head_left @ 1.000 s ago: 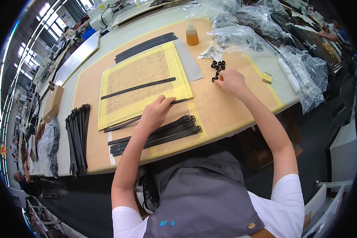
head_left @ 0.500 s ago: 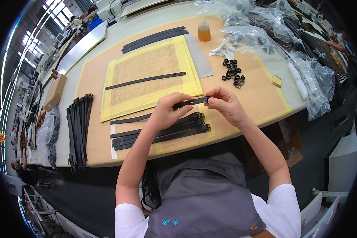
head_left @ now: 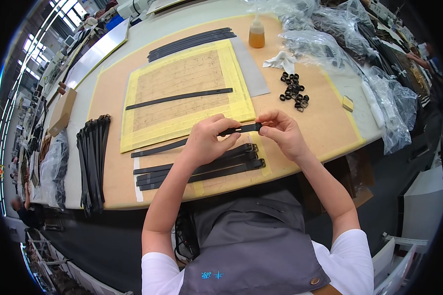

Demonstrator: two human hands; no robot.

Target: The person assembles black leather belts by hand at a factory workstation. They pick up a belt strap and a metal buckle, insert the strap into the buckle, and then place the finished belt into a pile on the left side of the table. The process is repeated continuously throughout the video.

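Note:
My left hand [head_left: 207, 141] pinches a black belt strap [head_left: 248, 128] between thumb and fingers, close to a small slot in it. Its long tail runs left beneath my left wrist. At the strap's right end, the thumb and fingers of my right hand [head_left: 284, 135] are closed around a small dark piece that looks like a belt loop; the fingertips partly hide it. Below my hands lie several black belts [head_left: 226, 163] with buckles at their right ends. Beyond, a single black strap [head_left: 179, 99] rests on a yellow-edged board [head_left: 128, 140]. Small black loops [head_left: 291, 88] are heaped at the right.
A bundle of black straps [head_left: 92, 162] hangs over the table's left edge. More straps [head_left: 192, 43] lie behind the board. At the back right are a bottle of amber liquid [head_left: 256, 37], a white cloth [head_left: 280, 61], a small yellow block [head_left: 347, 103] and clear plastic bags [head_left: 394, 108].
Both hands keep their grip on the strap and have shifted only slightly. The whole table view has moved a little as my head turned.

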